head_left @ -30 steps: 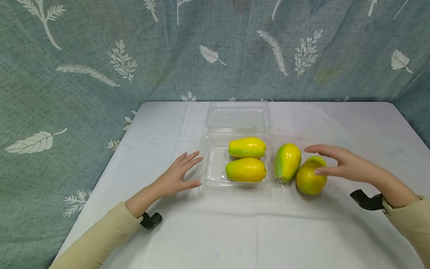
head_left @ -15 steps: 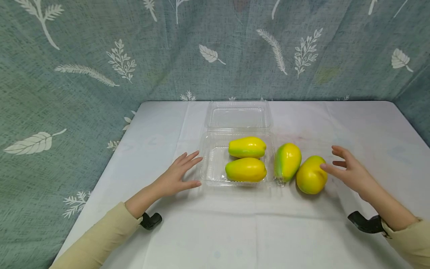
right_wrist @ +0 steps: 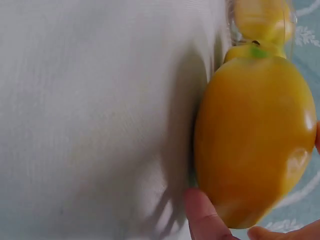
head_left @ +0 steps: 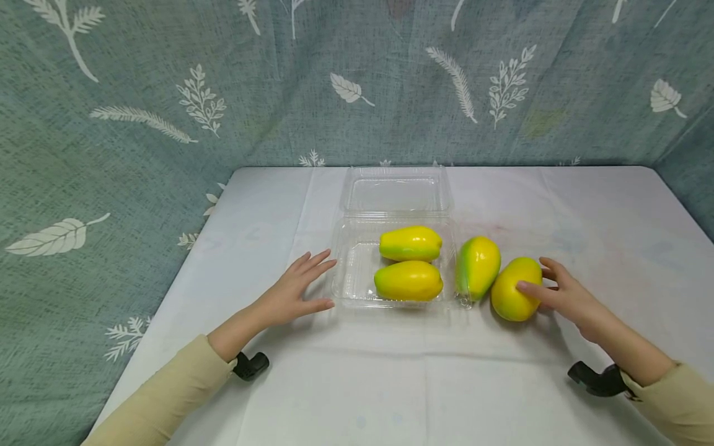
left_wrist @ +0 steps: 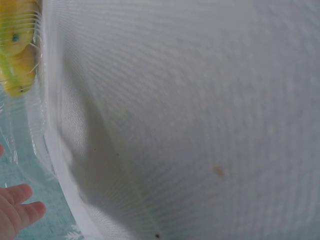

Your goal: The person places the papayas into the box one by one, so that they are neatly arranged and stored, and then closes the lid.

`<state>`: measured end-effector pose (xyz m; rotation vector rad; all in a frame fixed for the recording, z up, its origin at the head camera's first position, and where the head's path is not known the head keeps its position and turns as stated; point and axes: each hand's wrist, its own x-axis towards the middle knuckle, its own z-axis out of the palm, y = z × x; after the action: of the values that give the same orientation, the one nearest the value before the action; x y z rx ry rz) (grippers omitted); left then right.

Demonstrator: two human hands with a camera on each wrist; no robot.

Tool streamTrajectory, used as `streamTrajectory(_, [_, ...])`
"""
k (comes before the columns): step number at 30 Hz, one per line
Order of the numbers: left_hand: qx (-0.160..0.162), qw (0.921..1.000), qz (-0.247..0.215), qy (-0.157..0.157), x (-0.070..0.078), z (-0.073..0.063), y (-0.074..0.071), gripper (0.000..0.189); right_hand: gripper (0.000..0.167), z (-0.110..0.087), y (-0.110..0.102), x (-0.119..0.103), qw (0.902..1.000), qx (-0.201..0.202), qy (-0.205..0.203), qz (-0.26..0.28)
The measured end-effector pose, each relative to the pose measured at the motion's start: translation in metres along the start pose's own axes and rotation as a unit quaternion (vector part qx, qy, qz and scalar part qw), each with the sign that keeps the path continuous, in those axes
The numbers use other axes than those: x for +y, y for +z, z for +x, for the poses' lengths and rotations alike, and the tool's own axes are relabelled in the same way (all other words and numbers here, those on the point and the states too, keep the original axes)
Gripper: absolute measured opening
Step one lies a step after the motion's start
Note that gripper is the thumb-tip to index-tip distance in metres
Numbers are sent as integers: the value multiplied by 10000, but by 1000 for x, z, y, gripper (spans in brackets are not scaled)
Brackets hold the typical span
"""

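Note:
Two yellow-green papayas (head_left: pixel 410 243) lie side by side in a clear plastic clamshell box (head_left: pixel 357 291), its lid (head_left: pixel 395 195) folded back. A third papaya (head_left: pixel 478 269) leans at the box's right edge. Just right of it sits a fourth papaya (head_left: pixel 512 297) on the cloth. My right hand (head_left: pixel 571 303) holds that fourth papaya by its right end, thumb over the near side and fingers curled at the far side; the right wrist view shows the papaya (right_wrist: pixel 255 140) between thumb and fingers. My left hand (head_left: pixel 295 291) is spread beside the box's left edge, holding nothing.
A white cloth (head_left: pixel 390 384) covers the table. Behind and to the left hangs a teal leaf-patterned curtain (head_left: pixel 279 80). Each wrist carries a black camera mount, the left mount (head_left: pixel 251 367) and the right mount (head_left: pixel 597 379), near the beige sleeves.
My right hand first drew back to the right from above the fourth papaya, then lowered and came in around its right end. The left hand and the papayas stay put.

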<state>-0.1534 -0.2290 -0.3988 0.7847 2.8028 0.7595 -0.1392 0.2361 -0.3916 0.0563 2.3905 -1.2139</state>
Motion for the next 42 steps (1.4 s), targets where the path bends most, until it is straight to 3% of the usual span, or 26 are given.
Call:
streamTrajectory(7, [-62, 9999, -17, -85, 0, 0, 0, 73, 95, 5, 6, -2, 9994, -20, 317, -117])
streamTrajectory(12, [-45, 10000, -17, -78, 0, 0, 0, 72, 96, 6, 7, -2, 9989, -97, 444, 105])
streamTrajectory(21, [-82, 9999, -44, -118, 0, 0, 0, 72, 95, 1, 13, -2, 9973, -194, 293, 648])
streamTrajectory(29, [-97, 9998, -105, -138, 0, 0, 1, 72, 94, -1, 11, 0, 9977, -151, 146, 638])
streamTrajectory(42, [-72, 9997, -158, -141, -2, 0, 2, 73, 95, -3, -17, -12, 9975, 55, -372, 593])
